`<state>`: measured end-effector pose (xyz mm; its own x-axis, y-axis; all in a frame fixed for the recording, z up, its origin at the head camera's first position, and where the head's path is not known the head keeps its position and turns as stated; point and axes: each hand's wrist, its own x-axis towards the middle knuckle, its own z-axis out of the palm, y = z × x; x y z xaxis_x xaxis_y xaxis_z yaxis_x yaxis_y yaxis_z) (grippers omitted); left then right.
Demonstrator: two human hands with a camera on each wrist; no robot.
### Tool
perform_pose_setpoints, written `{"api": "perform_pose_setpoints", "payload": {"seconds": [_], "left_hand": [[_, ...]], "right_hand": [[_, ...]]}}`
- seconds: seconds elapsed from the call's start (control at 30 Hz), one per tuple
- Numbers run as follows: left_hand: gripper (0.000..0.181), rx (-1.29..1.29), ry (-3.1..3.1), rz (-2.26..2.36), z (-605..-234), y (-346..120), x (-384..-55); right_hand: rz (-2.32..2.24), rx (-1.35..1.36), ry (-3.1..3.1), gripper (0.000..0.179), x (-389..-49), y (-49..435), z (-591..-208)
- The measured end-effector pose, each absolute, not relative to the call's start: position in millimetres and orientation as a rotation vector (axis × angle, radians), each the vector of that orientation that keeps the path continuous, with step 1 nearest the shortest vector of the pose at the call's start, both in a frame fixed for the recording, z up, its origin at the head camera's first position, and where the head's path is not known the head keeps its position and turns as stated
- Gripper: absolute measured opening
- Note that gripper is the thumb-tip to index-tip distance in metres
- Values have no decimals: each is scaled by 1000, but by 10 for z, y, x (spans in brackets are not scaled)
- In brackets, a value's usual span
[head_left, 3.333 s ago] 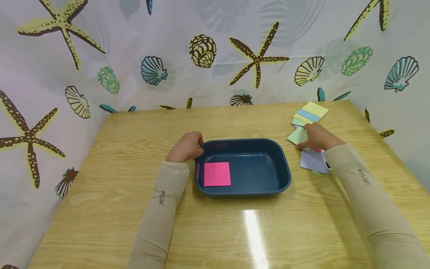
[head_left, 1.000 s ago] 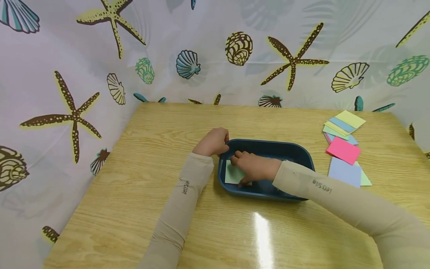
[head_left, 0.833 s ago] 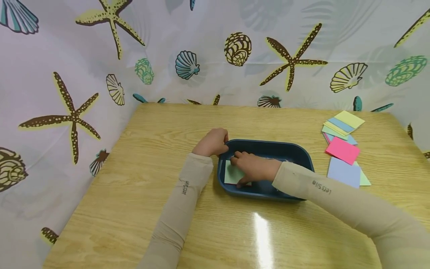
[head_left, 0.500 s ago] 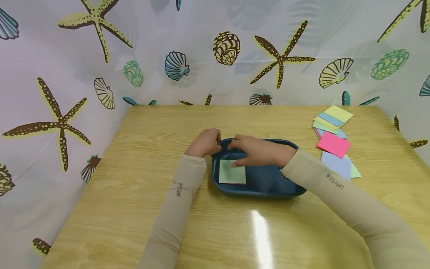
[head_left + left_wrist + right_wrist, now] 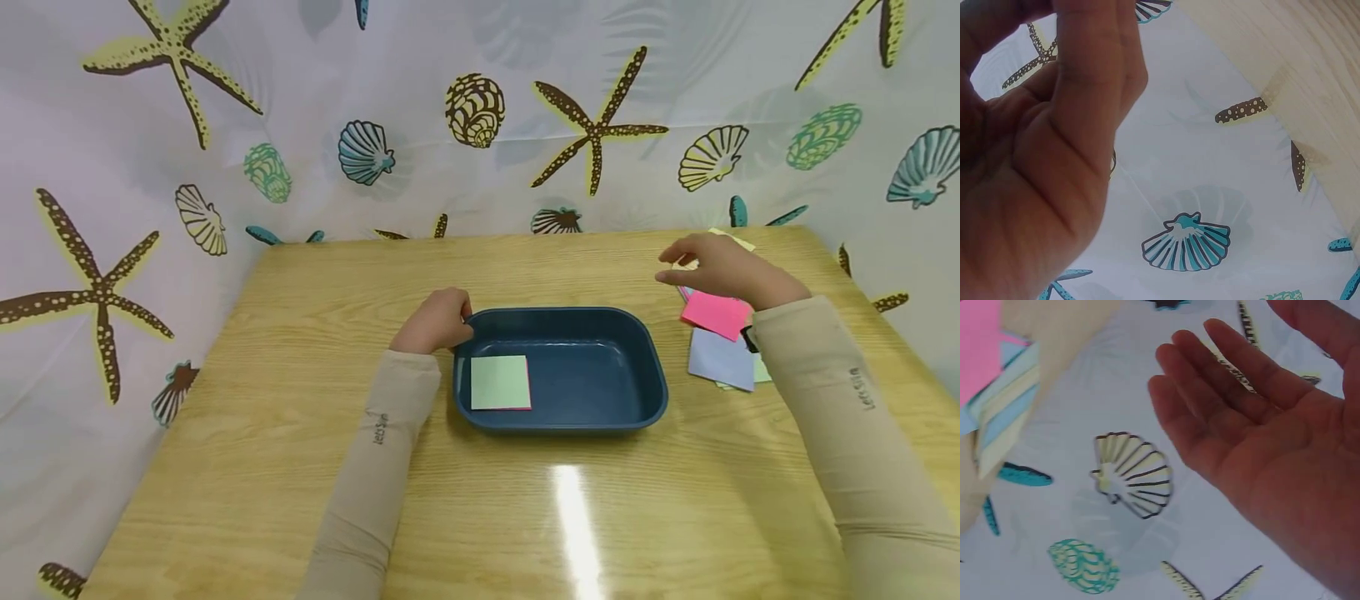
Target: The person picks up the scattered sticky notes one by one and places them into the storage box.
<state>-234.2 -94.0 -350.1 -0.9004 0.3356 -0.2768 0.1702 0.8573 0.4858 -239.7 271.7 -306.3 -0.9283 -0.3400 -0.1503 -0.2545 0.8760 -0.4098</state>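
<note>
My left hand [image 5: 433, 321] grips the upper left corner of a dark blue plastic tray [image 5: 592, 383], thumb at the rim. In the tray's left part lies a pale green sticky note [image 5: 498, 383], with a thin pink edge showing beneath it. Above the loose pile at the right hovers my right hand [image 5: 723, 265], fingers spread and slightly bent, holding nothing. A pink sticky note [image 5: 717, 315] and a lavender sticky note [image 5: 722, 358] show in that pile; my hand hides most of its far end. The right wrist view shows the relaxed palm [image 5: 1279, 444] and pile edges.
A wooden table [image 5: 315, 350] carries everything. A white curtain [image 5: 420, 108] printed with starfish and shells hangs behind and along both sides. Bare tray floor shows right of the green note.
The right hand put the green note on the pink one in the tray, let go, and moved back right over the pile. The left hand stays on the tray corner; the head view shifted.
</note>
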Motion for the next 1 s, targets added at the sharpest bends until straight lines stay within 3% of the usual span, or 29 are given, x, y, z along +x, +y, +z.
{"api": "perform_pose_setpoints", "payload": {"seconds": [0.37, 1.0], "left_hand": [[11, 364, 2664, 668, -3502, -938, -2327], [11, 397, 2675, 661, -3472, -944, -2314]], "right_hand": [[-347, -204, 2740, 66, -2464, 3380, -3694], [-316, -168, 2817, 80, -2472, 3446, -3869]]}}
